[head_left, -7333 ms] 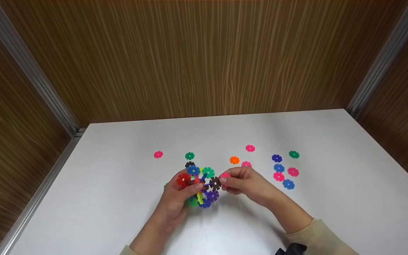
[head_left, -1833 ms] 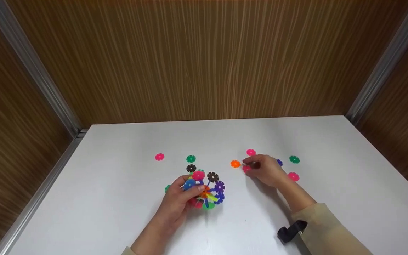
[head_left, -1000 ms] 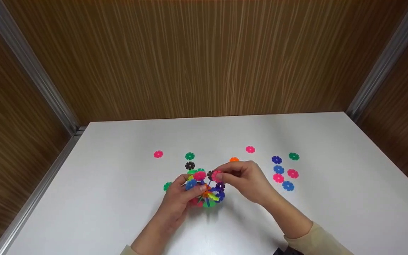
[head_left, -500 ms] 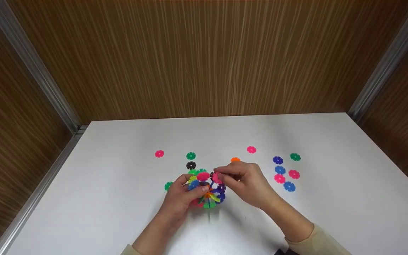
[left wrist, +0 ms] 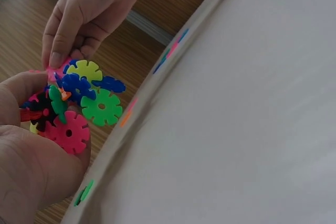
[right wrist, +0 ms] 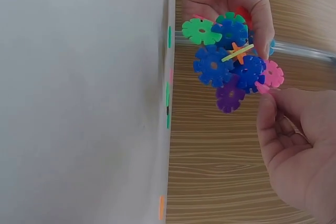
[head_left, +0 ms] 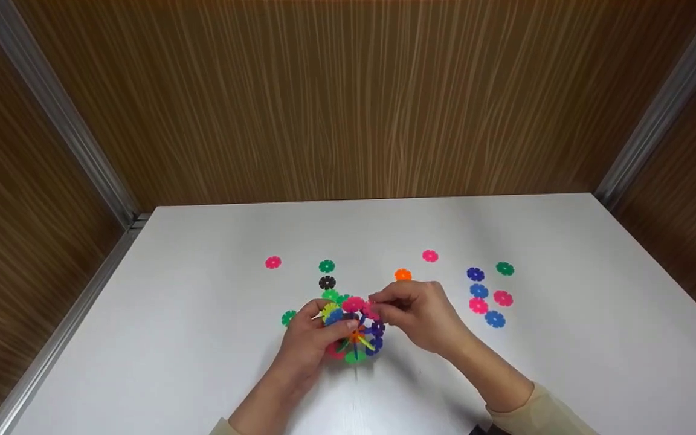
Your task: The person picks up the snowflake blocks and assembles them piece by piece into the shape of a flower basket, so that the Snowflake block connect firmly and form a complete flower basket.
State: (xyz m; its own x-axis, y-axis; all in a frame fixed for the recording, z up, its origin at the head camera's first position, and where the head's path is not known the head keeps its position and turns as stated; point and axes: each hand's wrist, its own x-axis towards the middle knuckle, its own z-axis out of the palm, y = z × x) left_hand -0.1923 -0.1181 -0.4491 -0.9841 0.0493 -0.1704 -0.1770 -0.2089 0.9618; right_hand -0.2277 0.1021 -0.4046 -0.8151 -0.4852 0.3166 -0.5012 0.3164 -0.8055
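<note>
My left hand (head_left: 309,341) grips a ball-like cluster of interlocking notched plastic discs (head_left: 356,356) above the table, thumb across its near side. Blue, green, purple, yellow, pink and orange discs show in the cluster. Between thumb and forefinger my right hand (head_left: 426,317) pinches a pink disc (right wrist: 262,88) at the cluster's upper right edge. In the right wrist view this disc is nearly edge-on, touching or just beside a blue disc (right wrist: 249,72); whether it is slotted in I cannot tell. Another pink disc (head_left: 354,304) sits at the cluster's top.
Loose discs lie flat on the white table (head_left: 142,338). At right are several blue, pink and green ones, including a blue disc (head_left: 495,319). An orange disc (head_left: 403,274) lies behind my right hand, a black disc (head_left: 327,282) behind the cluster. Wood-grain panels (head_left: 348,103) enclose the table.
My right hand took a pink disc from the table near the orange one and brought it left to the cluster. The cluster has turned in my left hand since the earliest frame.
</note>
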